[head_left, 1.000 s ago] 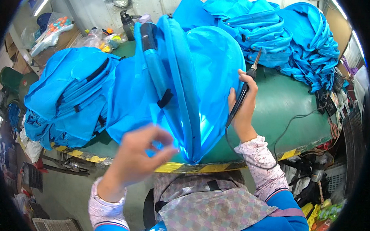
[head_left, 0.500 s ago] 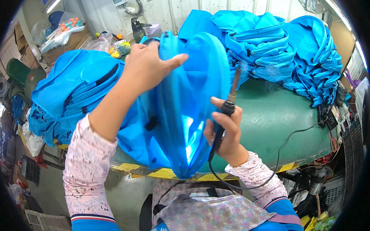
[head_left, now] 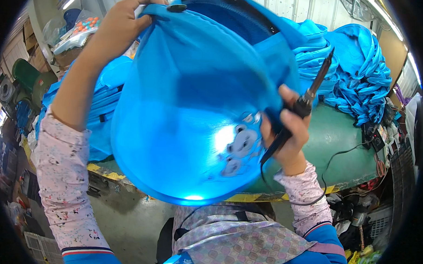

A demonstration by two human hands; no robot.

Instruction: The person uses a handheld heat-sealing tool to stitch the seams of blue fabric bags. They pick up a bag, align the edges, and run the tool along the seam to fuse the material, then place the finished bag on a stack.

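My left hand (head_left: pixel 118 28) is closed on the top left edge of a large round blue fabric piece (head_left: pixel 160 144) and holds it up in front of me. The piece has a stiff curved rim, a dark mesh part at its top and a cartoon animal print low on its right side. Light glows on its lower face. My right hand (head_left: pixel 293 135) is wrapped round a soldering iron (head_left: pixel 320 77), its metal tip pointing up and to the right. Those fingers are close to the right edge of the fabric; whether they touch it I cannot tell.
Stacks of similar blue fabric (head_left: pixel 362 72) lie at the back right, and another pile (head_left: pixel 103 98) is at the left. The green table (head_left: pixel 332 141) has a yellow-and-black front edge. The iron's cord (head_left: pixel 334 157) loops over it to a small black box (head_left: pixel 373 136).
The blue fabric piece has been raised and turned, so its broad printed face shows. My left hand moved up and left with it; my right hand moved right and up with the iron.
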